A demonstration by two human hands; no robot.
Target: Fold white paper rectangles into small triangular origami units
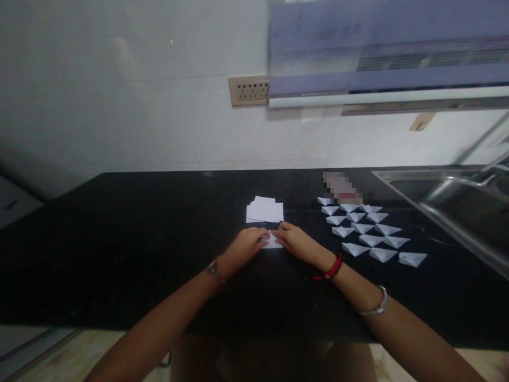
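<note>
A small sheet of white paper [272, 242] lies on the black countertop, partly covered by my fingers. My left hand [248, 244] holds its left side, thumb and fingers closed at the upper edge. On the opposite side my right hand [296, 240] grips the paper in the same way. The top edge of the sheet seems folded inward, though the fingers hide most of the fold. Just beyond my hands sits a loose stack of blank white paper sheets [264, 209]. Several folded white paper shapes with pointed ends [362, 228] lie in rows to the right.
Behind the folded papers lies a flat, pixelated object [342, 187]. A metal sink [445, 223] is set into the black countertop [131, 254] at the right. On the tiled wall are a socket strip [250, 91] and a purple-blue panel [318, 48].
</note>
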